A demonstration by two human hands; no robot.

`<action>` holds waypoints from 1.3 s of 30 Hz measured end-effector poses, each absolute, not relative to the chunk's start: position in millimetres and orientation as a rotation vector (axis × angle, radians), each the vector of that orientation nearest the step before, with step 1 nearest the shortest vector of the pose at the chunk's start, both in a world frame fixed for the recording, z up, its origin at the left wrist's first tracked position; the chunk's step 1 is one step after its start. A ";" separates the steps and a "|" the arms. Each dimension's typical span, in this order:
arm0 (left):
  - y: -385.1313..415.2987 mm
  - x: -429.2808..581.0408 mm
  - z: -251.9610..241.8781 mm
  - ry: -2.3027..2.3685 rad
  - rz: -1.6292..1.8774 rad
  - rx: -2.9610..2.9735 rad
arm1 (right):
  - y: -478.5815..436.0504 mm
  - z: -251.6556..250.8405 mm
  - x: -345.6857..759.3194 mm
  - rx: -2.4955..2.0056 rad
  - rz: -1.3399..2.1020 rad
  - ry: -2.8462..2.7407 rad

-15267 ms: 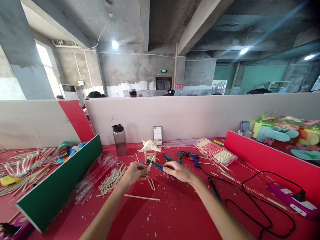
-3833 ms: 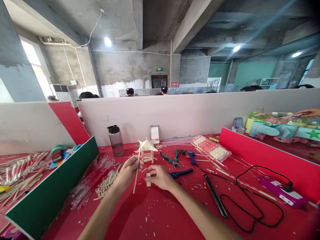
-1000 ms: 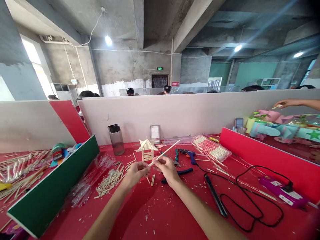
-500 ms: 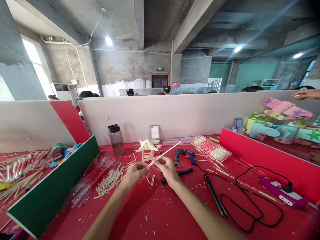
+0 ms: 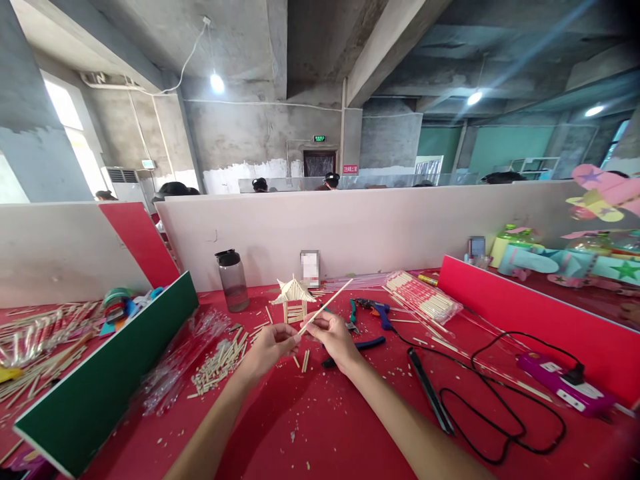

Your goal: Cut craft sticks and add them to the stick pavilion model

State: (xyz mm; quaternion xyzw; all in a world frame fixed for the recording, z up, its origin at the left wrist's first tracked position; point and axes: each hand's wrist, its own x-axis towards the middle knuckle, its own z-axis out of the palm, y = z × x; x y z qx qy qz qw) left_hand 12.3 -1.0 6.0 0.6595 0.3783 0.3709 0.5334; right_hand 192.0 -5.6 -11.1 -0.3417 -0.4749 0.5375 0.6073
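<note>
A thin wooden stick slants up to the right between my two hands. My left hand pinches its lower end, fingers closed. Just above, my right hand grips the same stick between thumb and fingers. Behind the hands stands a small pavilion model built of sticks, with a pitched roof and upturned corners. Two or three short stick pieces lie on the red table below my hands. Blue-handled pliers are partly hidden behind my right hand.
Cut sticks are heaped at left beside clear plastic wrap and a green divider. A water bottle and a phone stand behind. On the right are a glue gun, a packed stick bundle, a black cutter and a corded power strip.
The stick's upper end has shifted slightly left and down; both hands stay close together. At far right, another person's hand has left view and the pink paper piece has moved up and right.
</note>
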 end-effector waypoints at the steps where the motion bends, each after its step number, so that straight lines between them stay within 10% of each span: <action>1: 0.0 12.2 4.6 0.909 0.877 1.619 | -5.7 -11.3 191.9 -0.789 1.247 -1.102; 39: -3.8 14.5 -6.1 0.927 1.155 2.377 | -10.2 -9.8 191.2 -0.801 1.240 -0.995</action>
